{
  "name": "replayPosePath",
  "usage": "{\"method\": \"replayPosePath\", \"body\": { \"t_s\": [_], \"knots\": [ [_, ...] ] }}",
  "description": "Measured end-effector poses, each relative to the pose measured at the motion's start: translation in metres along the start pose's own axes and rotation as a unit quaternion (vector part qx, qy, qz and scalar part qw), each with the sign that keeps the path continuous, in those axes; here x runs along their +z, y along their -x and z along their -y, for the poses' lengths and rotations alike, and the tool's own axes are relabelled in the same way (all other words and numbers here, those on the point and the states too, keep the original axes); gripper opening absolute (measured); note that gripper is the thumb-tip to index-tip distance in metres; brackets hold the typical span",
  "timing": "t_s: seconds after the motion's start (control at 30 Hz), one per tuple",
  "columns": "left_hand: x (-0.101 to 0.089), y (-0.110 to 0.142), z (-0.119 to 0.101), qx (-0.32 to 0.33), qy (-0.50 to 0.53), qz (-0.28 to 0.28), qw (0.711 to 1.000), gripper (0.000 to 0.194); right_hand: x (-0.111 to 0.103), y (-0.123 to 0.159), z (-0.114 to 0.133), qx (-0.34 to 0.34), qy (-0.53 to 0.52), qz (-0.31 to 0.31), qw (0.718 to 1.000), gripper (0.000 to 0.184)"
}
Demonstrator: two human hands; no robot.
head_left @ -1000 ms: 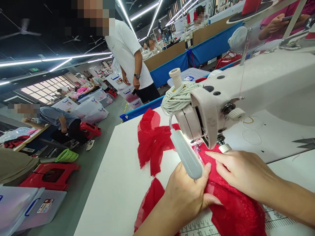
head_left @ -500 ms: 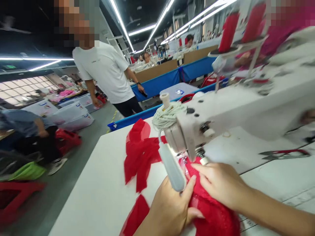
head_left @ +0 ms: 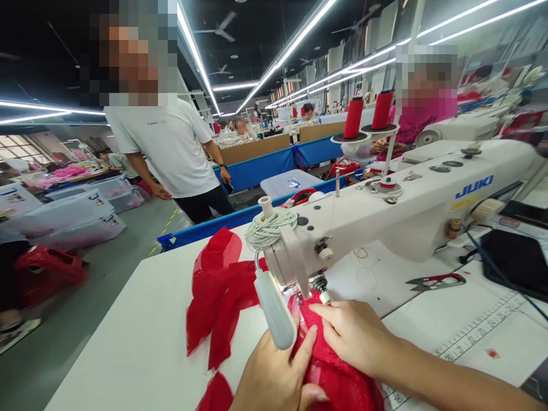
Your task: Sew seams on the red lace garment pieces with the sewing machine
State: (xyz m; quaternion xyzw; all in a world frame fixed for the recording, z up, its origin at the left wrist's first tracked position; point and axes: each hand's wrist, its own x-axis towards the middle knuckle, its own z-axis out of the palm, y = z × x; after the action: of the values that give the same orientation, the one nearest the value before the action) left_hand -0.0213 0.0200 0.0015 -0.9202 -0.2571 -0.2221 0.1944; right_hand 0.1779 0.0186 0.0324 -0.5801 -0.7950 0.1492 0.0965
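A piece of red lace and mesh fabric [head_left: 346, 385] runs up under the needle area of a white sewing machine [head_left: 308, 251]. My left hand [head_left: 276, 371] lies on its left side, thumb and forefinger pressed onto the cloth; the other fingers are partly hidden behind a grey lamp [head_left: 276, 311]. On the right side of the cloth, my right hand [head_left: 357, 334] holds it down with bent fingers, the forefinger close to the presser foot. Left of the machine, more red cut pieces [head_left: 218, 297] lie on the white table [head_left: 128, 319].
Thread snips [head_left: 436, 281] lie right of the machine, near a printed ruler strip [head_left: 479, 325] and a dark phone-like slab [head_left: 514, 257]. Red thread cones [head_left: 354, 120] stand behind. A person in a white shirt [head_left: 171, 148] stands across the table; another in pink [head_left: 428, 120] sits beyond.
The head view has swung right and tilted up, bringing more of the machine into sight. Both hands keep their places on the red fabric by the needle.
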Motion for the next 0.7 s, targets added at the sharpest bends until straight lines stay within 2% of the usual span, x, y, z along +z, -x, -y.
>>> {"method": "replayPosePath", "body": {
  "t_s": [0.13,0.23,0.53,0.7],
  "knots": [
    [-0.009,-0.002,-0.008,-0.04,0.052,0.046,0.997,0.077,0.005,0.0,-0.004,0.005,0.001,0.002,1.0,0.037],
    [-0.011,-0.001,-0.011,-0.056,0.058,0.051,0.995,0.079,0.008,0.0,-0.007,0.008,0.015,0.008,1.0,0.037],
    [-0.011,0.001,-0.012,-0.06,0.059,0.097,0.992,0.08,0.008,0.001,-0.008,0.016,0.019,0.022,0.999,0.035],
    [-0.013,-0.001,-0.013,-0.065,0.06,0.095,0.992,0.079,0.009,-0.001,-0.009,0.018,0.011,0.016,1.0,0.032]
  ]
}}
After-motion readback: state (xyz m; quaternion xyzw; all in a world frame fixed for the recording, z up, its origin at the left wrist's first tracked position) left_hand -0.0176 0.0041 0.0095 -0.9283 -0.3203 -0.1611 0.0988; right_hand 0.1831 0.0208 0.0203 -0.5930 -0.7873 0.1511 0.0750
